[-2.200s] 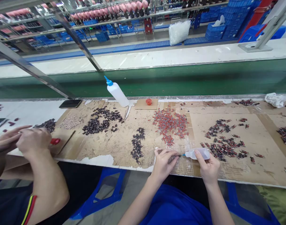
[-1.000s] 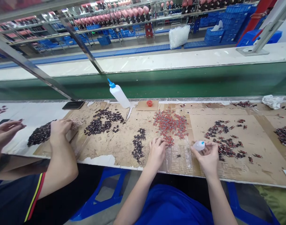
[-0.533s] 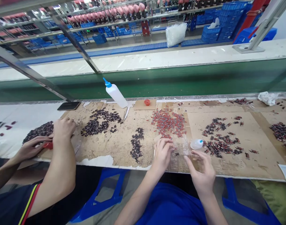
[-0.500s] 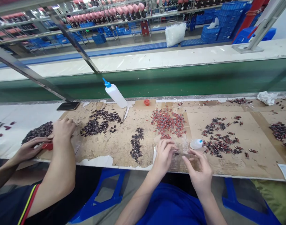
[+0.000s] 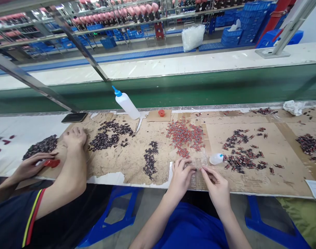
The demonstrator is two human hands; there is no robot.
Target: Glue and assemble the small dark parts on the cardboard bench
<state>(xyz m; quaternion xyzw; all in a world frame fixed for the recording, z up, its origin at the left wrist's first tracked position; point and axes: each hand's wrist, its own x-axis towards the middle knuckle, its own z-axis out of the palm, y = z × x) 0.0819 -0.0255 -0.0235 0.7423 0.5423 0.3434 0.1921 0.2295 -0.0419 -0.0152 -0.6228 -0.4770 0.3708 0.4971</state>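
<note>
My left hand (image 5: 181,174) pinches a small dark piece (image 5: 195,169) between thumb and fingers above the cardboard. Close to its right, my right hand (image 5: 217,186) has thumb and forefinger pressed together; whatever they hold is too small to make out. Just beyond the hands lies a pile of small red-and-silver parts (image 5: 185,135). A small white bottle with a blue tip (image 5: 216,158) lies beside my right hand. Farther right are dark-and-red parts (image 5: 240,159), and to the left sits a narrow heap of small black pieces (image 5: 150,160).
Cardboard (image 5: 274,152) covers the bench. A large white bottle (image 5: 128,106) and a red cup (image 5: 161,113) stand at the back. At left, a co-worker's hand (image 5: 76,138) rests near black pieces (image 5: 103,141), the other by a red container (image 5: 52,163). A phone (image 5: 74,118) lies behind.
My right hand has moved left toward my left hand, its thumb and forefinger closing together. The co-worker's nearer hand has shifted right and flattened on the cardboard.
</note>
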